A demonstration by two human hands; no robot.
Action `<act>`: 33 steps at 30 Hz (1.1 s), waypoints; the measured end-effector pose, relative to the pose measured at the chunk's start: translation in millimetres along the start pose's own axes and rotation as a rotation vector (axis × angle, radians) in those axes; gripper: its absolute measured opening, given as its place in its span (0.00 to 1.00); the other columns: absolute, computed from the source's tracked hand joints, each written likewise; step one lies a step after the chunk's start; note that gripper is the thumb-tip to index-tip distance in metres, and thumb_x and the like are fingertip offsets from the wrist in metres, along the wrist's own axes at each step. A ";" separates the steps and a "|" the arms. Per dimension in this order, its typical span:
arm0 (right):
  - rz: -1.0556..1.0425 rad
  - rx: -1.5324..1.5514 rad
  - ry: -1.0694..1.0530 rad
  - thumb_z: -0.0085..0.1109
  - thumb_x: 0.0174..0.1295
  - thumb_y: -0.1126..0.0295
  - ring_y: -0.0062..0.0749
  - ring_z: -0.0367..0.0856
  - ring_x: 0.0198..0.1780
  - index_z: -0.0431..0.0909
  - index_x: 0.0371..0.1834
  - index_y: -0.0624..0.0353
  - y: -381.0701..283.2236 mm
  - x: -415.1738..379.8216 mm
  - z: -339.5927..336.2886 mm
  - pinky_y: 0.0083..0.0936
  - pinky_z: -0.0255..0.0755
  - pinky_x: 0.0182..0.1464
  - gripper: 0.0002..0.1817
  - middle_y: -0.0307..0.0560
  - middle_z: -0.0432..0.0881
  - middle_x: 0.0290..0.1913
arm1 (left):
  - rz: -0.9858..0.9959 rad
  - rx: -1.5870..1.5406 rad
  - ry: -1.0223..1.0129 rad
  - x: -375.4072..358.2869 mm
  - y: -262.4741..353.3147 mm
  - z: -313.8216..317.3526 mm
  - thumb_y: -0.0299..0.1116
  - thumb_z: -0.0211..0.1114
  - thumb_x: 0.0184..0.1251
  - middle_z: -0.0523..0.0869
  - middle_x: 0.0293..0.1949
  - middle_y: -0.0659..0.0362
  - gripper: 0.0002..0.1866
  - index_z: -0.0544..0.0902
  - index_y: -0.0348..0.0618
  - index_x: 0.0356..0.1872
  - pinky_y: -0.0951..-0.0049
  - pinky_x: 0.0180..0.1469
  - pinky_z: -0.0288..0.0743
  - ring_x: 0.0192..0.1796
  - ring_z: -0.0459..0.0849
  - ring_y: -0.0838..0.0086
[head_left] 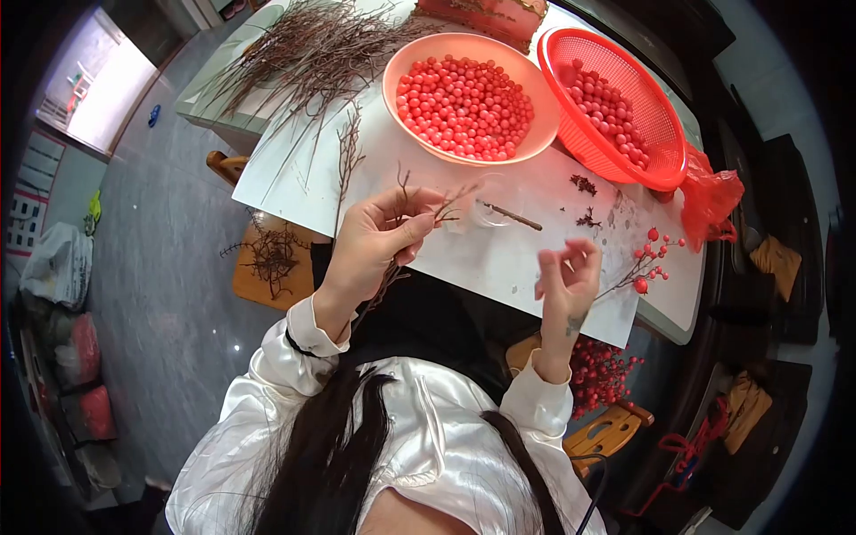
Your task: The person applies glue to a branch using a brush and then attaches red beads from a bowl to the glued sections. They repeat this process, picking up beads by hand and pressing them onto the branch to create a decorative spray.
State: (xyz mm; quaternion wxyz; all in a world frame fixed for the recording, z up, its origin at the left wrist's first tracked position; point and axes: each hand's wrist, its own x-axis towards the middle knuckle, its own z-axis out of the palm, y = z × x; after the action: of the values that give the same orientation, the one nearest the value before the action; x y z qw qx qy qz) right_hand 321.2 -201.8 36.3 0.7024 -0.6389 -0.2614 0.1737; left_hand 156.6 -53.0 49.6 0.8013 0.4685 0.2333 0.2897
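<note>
Pinched between the thumb and fingers of my left hand [379,236] is a bare brown artificial branch [450,203], its thin forks pointing right above the table edge. Its lower stem runs down past my wrist. My right hand [571,276] is raised by the front edge with fingers loosely curled and apart; nothing shows in it. Just right of that hand, a branch with red berries [644,263] lies on the table. Between my hands a brown stick [513,216] rests across a small clear cup [481,214].
On the white table [294,178] are a bowl of red berries [464,107], a red basket [660,134] with more berries, and a pile of bare twigs [312,53]. A red plastic bag [711,201] hangs at the right. Twigs lie on a wooden stool [259,285]; berry branches [602,374] are below right.
</note>
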 end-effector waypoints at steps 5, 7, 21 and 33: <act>-0.080 -0.288 -0.161 0.63 0.53 0.76 0.14 0.65 0.21 0.74 0.47 0.62 16.3 20.0 14.0 0.11 0.59 0.23 0.17 0.36 0.70 0.24 | -0.036 0.106 0.027 2.4 -2.5 6.6 0.30 0.63 0.60 0.79 0.24 0.63 0.11 0.80 0.34 0.40 0.89 0.15 0.56 0.15 0.66 0.87; -0.240 -0.499 -0.179 0.59 0.56 0.73 0.19 0.66 0.19 0.80 0.36 0.62 20.6 27.1 19.6 0.18 0.61 0.22 0.06 0.41 0.72 0.20 | -0.036 0.142 0.041 2.8 -3.4 5.6 0.31 0.63 0.60 0.80 0.24 0.63 0.11 0.81 0.33 0.39 0.89 0.15 0.57 0.15 0.67 0.88; -0.266 -0.445 -0.148 0.56 0.59 0.72 0.23 0.70 0.17 0.77 0.31 0.64 15.5 22.3 21.7 0.19 0.62 0.20 0.06 0.44 0.74 0.23 | -0.105 0.204 0.109 12.0 -9.5 7.3 0.29 0.62 0.59 0.83 0.27 0.56 0.12 0.79 0.34 0.42 0.90 0.09 0.53 0.09 0.65 0.89; -0.161 0.068 0.091 0.47 0.67 0.63 0.18 0.67 0.19 0.75 0.34 0.67 16.3 18.8 2.7 0.15 0.65 0.20 0.15 0.40 0.71 0.23 | -0.118 0.171 0.055 29.5 -21.4 23.6 0.29 0.63 0.59 0.83 0.25 0.57 0.09 0.80 0.33 0.35 0.88 0.10 0.52 0.10 0.65 0.89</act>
State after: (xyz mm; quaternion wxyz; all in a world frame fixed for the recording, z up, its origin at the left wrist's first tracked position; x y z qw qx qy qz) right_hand 336.2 -186.8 23.0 0.7466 -0.5987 -0.2738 0.0962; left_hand 198.4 -55.8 38.3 0.7673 0.5126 0.3063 0.2337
